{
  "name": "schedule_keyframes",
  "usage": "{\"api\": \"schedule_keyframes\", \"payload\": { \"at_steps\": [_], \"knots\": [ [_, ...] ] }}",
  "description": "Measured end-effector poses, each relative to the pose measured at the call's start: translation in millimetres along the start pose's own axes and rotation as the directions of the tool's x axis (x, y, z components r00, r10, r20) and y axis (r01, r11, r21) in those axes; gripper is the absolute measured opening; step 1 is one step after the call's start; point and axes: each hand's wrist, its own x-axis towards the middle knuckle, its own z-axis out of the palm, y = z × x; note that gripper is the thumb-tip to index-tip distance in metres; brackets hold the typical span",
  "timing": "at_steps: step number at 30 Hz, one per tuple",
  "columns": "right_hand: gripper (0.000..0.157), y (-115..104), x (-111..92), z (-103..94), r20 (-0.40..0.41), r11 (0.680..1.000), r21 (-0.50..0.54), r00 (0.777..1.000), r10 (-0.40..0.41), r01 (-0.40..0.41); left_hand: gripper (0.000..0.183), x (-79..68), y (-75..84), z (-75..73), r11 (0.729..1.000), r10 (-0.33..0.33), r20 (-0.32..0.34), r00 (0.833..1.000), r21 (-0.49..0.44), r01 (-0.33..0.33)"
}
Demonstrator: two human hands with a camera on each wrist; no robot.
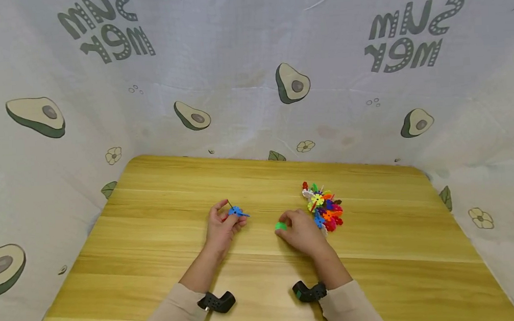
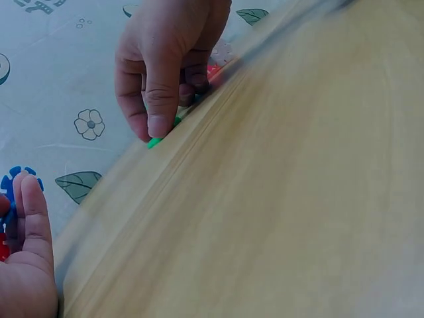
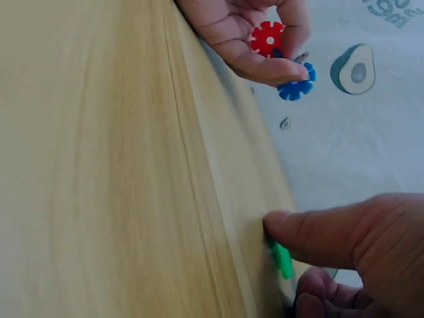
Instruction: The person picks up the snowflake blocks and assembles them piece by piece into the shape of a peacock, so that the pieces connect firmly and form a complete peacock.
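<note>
My left hand pinches a small joined piece of notched plastic discs between thumb and fingers. A blue disc shows on top in the head view, and a red disc is plain in the right wrist view. Part of this piece is hidden by the fingers. To the right, my right hand holds a green disc by thumb and fingertips, low over the table. Just beyond that hand lies a heap of colourful notched discs, partly covered by it.
The wooden table has light grain and rounded far corners. Behind and beside it hangs a pale cloth printed with avocados and lettering. A black wrist device sits on the left wrist, another on the right.
</note>
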Motion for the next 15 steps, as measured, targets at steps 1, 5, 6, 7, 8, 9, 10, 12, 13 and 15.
{"api": "schedule_keyframes", "payload": {
  "at_steps": [1, 5, 6, 7, 8, 9, 10, 12, 13, 15],
  "knots": [
    [0.029, -0.6, -0.1, -0.1, -0.002, 1.000, -0.006, 1.000, 0.001, -0.001, 0.057, 0.0, 0.2, 0.0, 1.000, -0.002, 0.011, 1.000, -0.004, 0.002],
    [0.024, -1.0, 1.4, 1.8, -0.026, 1.000, 0.017, 1.000, -0.003, 0.004, 0.045, -0.9, 0.5, -0.4, 1.000, -0.011, 0.077, 0.997, -0.005, 0.012],
    [0.022, -1.4, 2.0, 3.1, -0.042, 0.999, 0.042, 0.999, -0.008, 0.010, 0.039, -1.0, 0.2, -0.4, 1.000, -0.015, 0.089, 0.996, -0.003, 0.016],
    [0.020, -1.6, 2.6, 4.9, -0.067, 0.998, 0.065, 0.998, -0.023, 0.027, 0.034, -1.2, -0.3, -0.3, 1.000, -0.018, 0.099, 0.995, 0.000, 0.018],
    [0.019, -2.2, 3.2, 7.2, -0.097, 0.994, 0.098, 0.994, -0.040, 0.050, 0.031, -1.5, -0.8, -0.4, 1.000, -0.022, 0.114, 0.993, 0.007, 0.022],
    [0.017, -3.2, 3.5, 9.9, -0.127, 0.986, 0.145, 0.990, -0.057, 0.076, 0.029, -1.5, -1.6, -0.5, 1.000, -0.024, 0.127, 0.992, 0.018, 0.022],
    [0.015, -4.9, 3.6, 13.5, -0.159, 0.974, 0.200, 0.985, -0.073, 0.104, 0.027, -1.2, -2.4, -0.5, 0.999, -0.023, 0.142, 0.990, 0.029, 0.020],
    [0.012, -9.3, 3.2, 21.1, -0.215, 0.937, 0.314, 0.972, -0.089, 0.155, 0.026, -0.8, -3.8, -0.4, 0.998, -0.021, 0.154, 0.988, 0.062, 0.011],
    [0.011, -11.5, 2.8, 25.0, -0.235, 0.913, 0.369, 0.968, -0.092, 0.176, 0.025, -0.6, -4.5, -0.2, 0.996, -0.014, 0.158, 0.987, 0.091, 0.000],
    [0.010, -16.2, 1.3, 31.5, -0.259, 0.856, 0.475, 0.962, -0.085, 0.204, 0.026, -0.2, -6.0, 0.4, 0.988, 0.008, 0.161, 0.987, 0.150, -0.032]
  ]
}}
